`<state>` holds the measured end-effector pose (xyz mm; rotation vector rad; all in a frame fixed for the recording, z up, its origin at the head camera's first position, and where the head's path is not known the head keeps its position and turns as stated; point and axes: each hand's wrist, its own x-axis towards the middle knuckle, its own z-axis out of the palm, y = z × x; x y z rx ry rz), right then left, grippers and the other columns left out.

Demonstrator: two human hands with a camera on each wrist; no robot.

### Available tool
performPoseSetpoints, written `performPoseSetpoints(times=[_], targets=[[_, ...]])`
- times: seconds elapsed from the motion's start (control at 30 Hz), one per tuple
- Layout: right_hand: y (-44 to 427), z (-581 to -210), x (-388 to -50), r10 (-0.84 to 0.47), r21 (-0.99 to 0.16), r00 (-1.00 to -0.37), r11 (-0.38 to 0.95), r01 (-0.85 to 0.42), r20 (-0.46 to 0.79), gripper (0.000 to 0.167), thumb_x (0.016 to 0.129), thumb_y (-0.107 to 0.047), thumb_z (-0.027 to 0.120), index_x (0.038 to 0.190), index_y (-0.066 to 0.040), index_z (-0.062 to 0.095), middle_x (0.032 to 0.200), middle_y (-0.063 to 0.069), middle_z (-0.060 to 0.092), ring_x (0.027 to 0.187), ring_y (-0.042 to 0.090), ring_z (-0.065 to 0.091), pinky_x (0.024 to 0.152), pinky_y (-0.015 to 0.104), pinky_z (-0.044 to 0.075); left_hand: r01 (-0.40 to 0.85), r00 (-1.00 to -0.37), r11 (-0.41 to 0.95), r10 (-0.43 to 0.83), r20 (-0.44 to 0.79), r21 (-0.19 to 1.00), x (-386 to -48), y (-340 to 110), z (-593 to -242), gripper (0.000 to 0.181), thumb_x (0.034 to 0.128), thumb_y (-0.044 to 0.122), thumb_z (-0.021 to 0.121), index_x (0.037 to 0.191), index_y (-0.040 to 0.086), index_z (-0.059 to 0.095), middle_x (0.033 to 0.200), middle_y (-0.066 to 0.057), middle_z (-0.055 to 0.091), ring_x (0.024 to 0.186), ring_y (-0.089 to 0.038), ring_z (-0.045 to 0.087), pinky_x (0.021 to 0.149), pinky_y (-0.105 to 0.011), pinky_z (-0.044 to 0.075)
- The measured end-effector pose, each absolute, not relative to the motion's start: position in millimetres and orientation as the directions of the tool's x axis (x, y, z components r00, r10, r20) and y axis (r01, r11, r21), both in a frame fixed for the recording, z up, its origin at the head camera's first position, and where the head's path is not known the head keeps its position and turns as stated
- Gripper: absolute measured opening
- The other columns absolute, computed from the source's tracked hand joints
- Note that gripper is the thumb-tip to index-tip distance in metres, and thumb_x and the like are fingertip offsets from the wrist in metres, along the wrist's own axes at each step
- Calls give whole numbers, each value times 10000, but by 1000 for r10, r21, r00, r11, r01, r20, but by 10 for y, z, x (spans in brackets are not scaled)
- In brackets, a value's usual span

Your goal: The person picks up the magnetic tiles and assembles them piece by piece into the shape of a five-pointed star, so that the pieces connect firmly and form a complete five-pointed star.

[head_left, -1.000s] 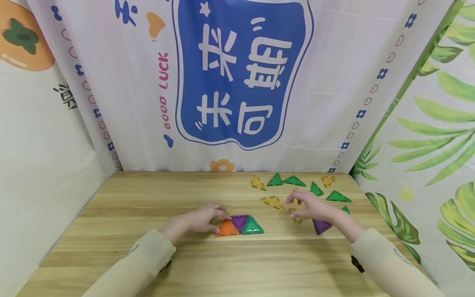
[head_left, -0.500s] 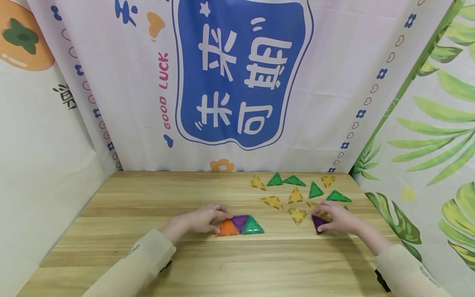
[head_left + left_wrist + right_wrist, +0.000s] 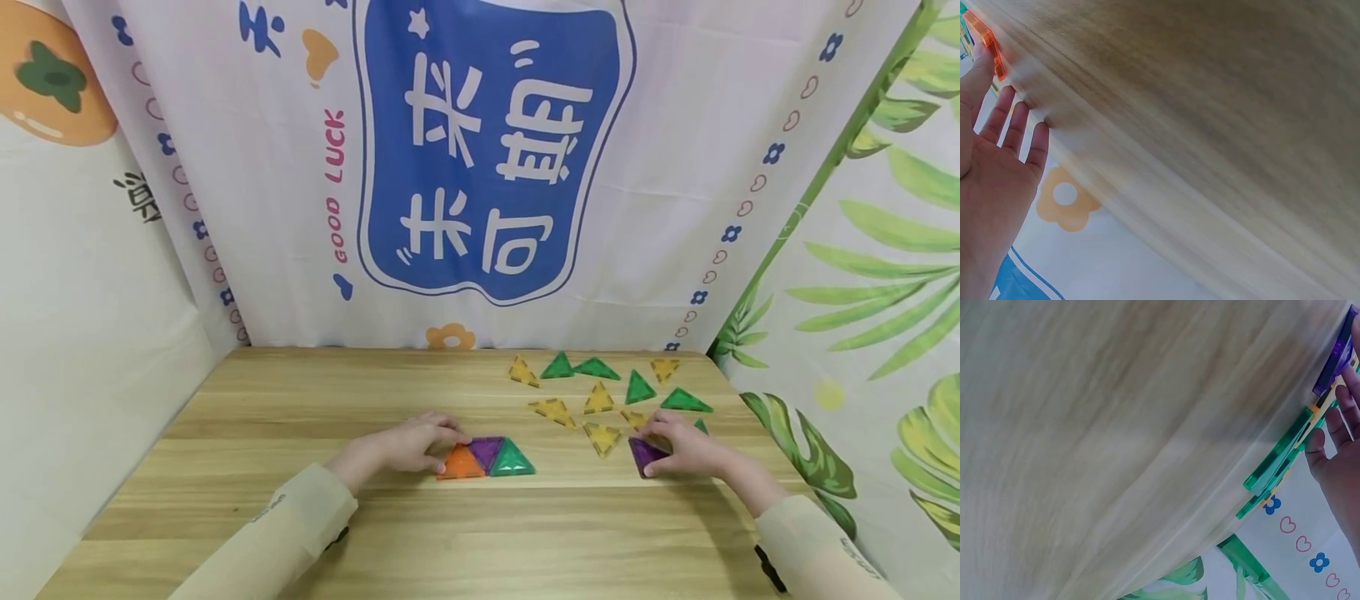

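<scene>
Wood-grain tabletop (image 3: 420,542): orange tile (image 3: 462,464), purple tile (image 3: 488,450), green tile (image 3: 513,461) abutting; scattered triangles (image 3: 603,437) at right.

Head view bright; soft shadows on desk (image 3: 525,542) below sleeves (image 3: 813,542); glint on green tile (image 3: 513,460) mid-desk; wrist views dimmer, blurred.

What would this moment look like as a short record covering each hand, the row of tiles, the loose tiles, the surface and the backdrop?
Left hand: thumb and finger hold the orange tile
Right hand: pinches the outer purple tile
Row, left to right: orange tile, inner purple tile, green end tile
Loose tiles: yellow tiles and loose green tiles, scattered toward the far right
Surface: wooden table
Backdrop: printed cloth
</scene>
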<state>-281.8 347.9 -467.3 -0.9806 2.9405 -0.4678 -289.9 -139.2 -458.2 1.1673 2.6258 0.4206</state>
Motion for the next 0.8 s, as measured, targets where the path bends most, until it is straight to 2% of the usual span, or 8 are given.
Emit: performPoseSetpoints(times=[0.2,0.4,0.63,0.8], targets=[[3403,-4653,-2808,-583,-343,-811,752,-563,54,523,724,-461,773,1077,-112,609,1041,-9,565,953,168,535,819,356,475,679,-658,645,747,-99,351,-2906,-1393,-4588,532,861,284,682,1364,226,518,1385,-37,454,1309,-256,374,1092,-488,299],[3347,-4636,-2808,-575,-464,-818,724,-511,3,524,717,-382,800,1091,-111,553,983,-25,586,900,134,556,777,289,485,682,-654,638,751,-93,357,-2934,-1400,-4602,527,857,278,689,1356,229,526,1385,-38,449,1310,-260,364,1088,-494,297],[3278,-4637,-2801,-580,-585,-814,659,-472,4,321,850,-252,694,1092,-99,548,933,-5,596,832,82,556,698,230,486,666,-640,606,764,-85,436,-2953,-1441,-4617,529,860,285,680,1356,199,518,1481,-105,356,1378,-348,258,1087,-608,204],[3172,-4627,-2804,-563,-715,-826,588,-378,-26,274,908,-201,625,1129,-55,553,1011,71,618,911,110,600,756,239,522,623,-638,585,764,-96,519,-2954,-1470,-4605,516,863,287,682,1345,185,528,1492,-108,329,1387,-370,217,1078,-641,167]])
